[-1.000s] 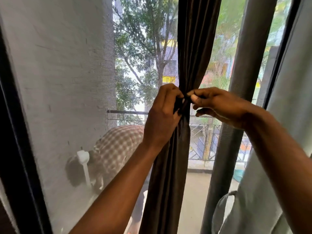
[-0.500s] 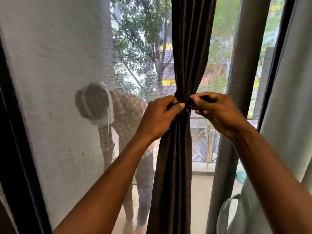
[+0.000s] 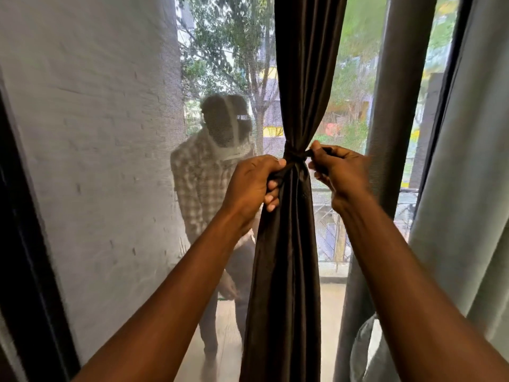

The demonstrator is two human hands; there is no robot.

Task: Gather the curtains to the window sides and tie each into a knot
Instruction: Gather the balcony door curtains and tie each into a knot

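Note:
A dark brown curtain (image 3: pixel 300 78) hangs gathered in the middle of the window, cinched at hand height by a thin dark tie band (image 3: pixel 295 157). My left hand (image 3: pixel 252 186) is closed on the band's left end and pressed against the curtain's left edge. My right hand (image 3: pixel 340 172) pinches the band's right end, just clear of the fabric. Below the band the curtain spreads out in folds. A pale grey-green curtain (image 3: pixel 468 188) hangs at the right edge, with a knotted loop of it low down (image 3: pixel 369 351).
A mesh screen (image 3: pixel 110 161) covers the window. Behind it a person in a checked shirt (image 3: pixel 203 183) stands on the balcony beside a white brick wall. A dark frame (image 3: pixel 24 244) runs down the left; a grey upright (image 3: pixel 396 106) stands right of the curtain.
My hands have drawn apart, pulling the band's two ends sideways and cinching the curtain tighter. The person outside has risen from bending over to standing upright.

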